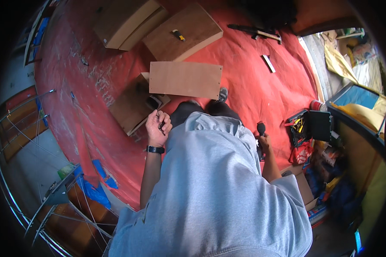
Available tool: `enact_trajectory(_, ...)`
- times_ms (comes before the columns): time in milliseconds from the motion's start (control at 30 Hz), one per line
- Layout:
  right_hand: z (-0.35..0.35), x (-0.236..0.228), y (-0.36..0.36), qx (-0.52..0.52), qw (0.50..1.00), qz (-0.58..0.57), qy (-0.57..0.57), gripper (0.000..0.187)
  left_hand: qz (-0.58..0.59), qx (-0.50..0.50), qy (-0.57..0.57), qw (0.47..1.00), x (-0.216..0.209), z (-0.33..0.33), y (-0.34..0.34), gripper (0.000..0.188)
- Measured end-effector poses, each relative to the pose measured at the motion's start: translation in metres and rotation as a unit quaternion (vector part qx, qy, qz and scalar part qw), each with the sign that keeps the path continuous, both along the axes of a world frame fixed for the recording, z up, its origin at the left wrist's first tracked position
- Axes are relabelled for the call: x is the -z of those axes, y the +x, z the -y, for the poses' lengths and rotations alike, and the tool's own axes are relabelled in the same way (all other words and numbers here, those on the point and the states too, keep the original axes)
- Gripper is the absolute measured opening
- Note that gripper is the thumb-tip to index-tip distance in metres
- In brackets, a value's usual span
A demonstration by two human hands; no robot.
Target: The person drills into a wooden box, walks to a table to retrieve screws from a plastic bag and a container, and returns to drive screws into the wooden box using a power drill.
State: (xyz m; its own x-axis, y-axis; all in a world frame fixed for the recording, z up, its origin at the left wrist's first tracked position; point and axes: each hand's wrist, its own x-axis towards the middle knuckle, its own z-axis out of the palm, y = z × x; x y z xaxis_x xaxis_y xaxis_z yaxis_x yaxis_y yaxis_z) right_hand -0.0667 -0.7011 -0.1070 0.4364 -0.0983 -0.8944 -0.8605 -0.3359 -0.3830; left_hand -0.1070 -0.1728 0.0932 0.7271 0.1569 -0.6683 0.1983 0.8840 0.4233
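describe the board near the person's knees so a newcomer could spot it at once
Start at the red floor sheet, then find the person's dark-clad knees. Just beyond is the board, a pale brown rectangle; small dark spots at its corners set it apart from the thicker boxes nearby.

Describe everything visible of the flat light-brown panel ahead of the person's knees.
The panel is a plain, flat, light-brown rectangle that looks like wood, with small dark dots, possibly holes, near its corners. Its long sides run roughly left to right. In this view, a shoe shows by its lower right corner. Neither the left hand nor the right hand touches it; what supports it is hidden.
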Motion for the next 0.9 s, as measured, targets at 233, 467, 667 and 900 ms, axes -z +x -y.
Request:
enact_trajectory(233, -0.001, -0.020, 0.000, -0.011, 0.999, 0.009, -0.047, 0.023, -0.018, -0.025, -0.005, 1.000, 0.012, -0.007, -0.006, 0.036)
enact_trajectory(467, -0.014, -0.070, -0.006, -0.009, 0.999, -0.021, -0.045, 0.019, -0.024, -0.020, -0.029, 0.999, 0.048, -0.025, -0.039, 0.039)
enact_trajectory(667, 0.009, -0.079, 0.039, -0.103, 0.993, -0.015, -0.062, 0.016, -0.085, -0.059, 0.008, 0.995, 0.053, -0.020, -0.057, 0.042)
enact_trajectory(900, -0.014, -0.020, 0.162, -0.243, 0.967, 0.025, -0.077, 0.026, -0.196, -0.099, 0.119, 0.968, 0.043, 0.008, -0.045, 0.045)
